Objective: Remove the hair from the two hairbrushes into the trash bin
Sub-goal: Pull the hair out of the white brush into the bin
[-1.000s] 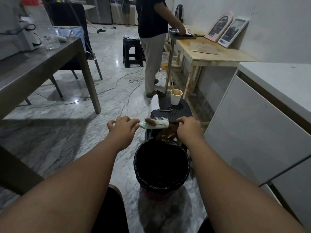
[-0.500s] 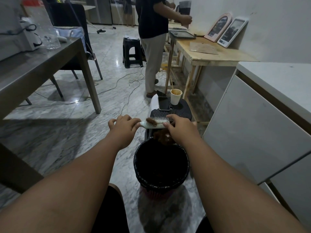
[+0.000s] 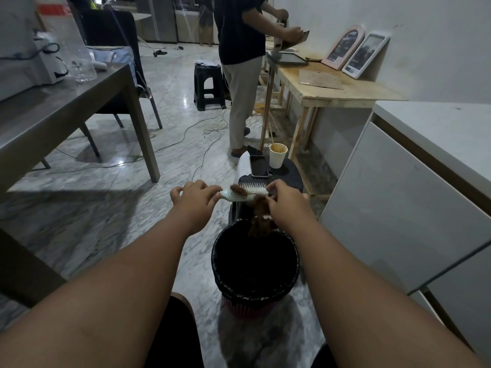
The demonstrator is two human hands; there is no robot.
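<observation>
change: right hand (image 3: 285, 205) now dragging brown hair clump (image 3: 259, 217) lower off bristles
left hand (image 3: 195, 200): fingers clamped on white hairbrush (image 3: 243, 193) handle
right fingers: pinching hair
trash bin (image 3: 255, 264): directly below fingers

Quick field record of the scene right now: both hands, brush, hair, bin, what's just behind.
left hand: grips the handle of the hairbrush, bristles up
right hand: pinching a hair clump at the brush head
hair clump: hangs over the trash bin rim, not yet dropped
hair on brush: one tuft remains
trash bin: on the floor, black liner
behind: stool with phone and paper cup
</observation>
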